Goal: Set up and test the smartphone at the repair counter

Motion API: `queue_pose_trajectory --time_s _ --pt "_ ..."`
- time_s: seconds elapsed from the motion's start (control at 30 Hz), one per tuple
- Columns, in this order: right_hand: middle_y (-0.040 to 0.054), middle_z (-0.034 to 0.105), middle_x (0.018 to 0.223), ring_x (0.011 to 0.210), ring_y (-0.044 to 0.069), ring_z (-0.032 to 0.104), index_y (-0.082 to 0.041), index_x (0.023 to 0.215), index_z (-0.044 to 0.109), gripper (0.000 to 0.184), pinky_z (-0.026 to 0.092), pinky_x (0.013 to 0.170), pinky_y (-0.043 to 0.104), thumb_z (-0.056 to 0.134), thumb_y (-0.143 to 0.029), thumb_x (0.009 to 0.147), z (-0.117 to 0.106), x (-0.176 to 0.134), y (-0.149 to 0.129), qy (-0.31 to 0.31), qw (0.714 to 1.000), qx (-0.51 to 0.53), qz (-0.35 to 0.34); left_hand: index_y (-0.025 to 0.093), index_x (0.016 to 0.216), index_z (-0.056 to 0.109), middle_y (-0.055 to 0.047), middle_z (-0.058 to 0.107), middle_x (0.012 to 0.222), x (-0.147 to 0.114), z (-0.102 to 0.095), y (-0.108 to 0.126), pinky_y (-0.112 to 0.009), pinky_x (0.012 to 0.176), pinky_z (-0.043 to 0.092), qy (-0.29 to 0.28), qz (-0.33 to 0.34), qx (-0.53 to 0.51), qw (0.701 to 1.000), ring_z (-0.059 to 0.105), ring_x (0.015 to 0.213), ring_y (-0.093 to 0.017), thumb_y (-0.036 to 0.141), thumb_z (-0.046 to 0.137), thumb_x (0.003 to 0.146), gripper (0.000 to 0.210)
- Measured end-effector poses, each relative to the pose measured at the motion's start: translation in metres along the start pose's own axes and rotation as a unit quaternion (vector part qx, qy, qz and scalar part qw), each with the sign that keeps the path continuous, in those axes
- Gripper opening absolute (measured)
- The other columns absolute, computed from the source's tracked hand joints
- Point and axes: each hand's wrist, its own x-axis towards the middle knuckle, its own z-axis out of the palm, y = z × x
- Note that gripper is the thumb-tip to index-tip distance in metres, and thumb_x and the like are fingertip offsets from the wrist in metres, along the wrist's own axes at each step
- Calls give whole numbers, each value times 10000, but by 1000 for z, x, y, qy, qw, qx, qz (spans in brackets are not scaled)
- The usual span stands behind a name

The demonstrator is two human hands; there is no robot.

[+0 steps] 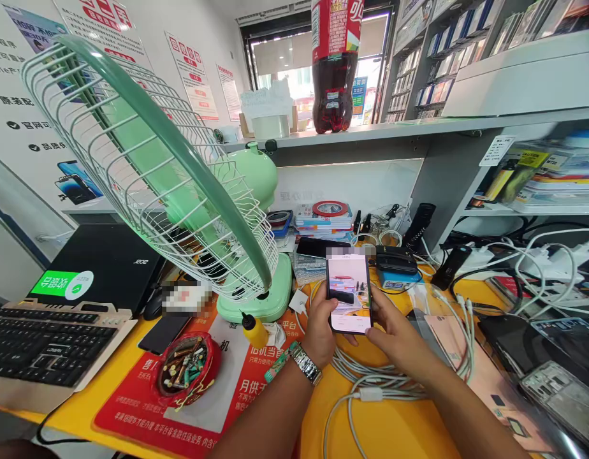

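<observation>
And here's the phone (349,312), gripped by both hands over the counter (394,433), toward its far edge: left hand (323,322) round one side, right hand (394,335) on the other, thumb at the lower corner. Its screen mirrors the stacked boxes (318,220) beyond, so framing looks underway; next seems to need steadiness and a light thumb.

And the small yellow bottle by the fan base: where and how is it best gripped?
Probably around the yellow bottle's body, below its narrow black top, from the near left: the body is wider there, the fan base stands behind, and a white item lies on its right.
</observation>
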Motion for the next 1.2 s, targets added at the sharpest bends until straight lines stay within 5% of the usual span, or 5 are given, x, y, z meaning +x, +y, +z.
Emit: queue_pose_trajectory --time_s 0.43,1.2 --pt "67 566 1252 942 205 616 -266 1426 295 718 508 851 351 485 -75 760 -1 -2 3 -3 1000 3 12 179 1166 538 -69 652 914 0 0 0 -232 333 479 -4 0 6 1000 600 562 -169 288 439 826 370" --pt "84 555 1284 1125 247 563 -234 1382 350 682 477 881 369 490 -76 734 3 1 -7 3 1000 -6 -9 207 1166 567 -69 639 971 -1 2 3 -179 369 462 -6 3 -14 1000 606 573 -136 291 471 816 373"
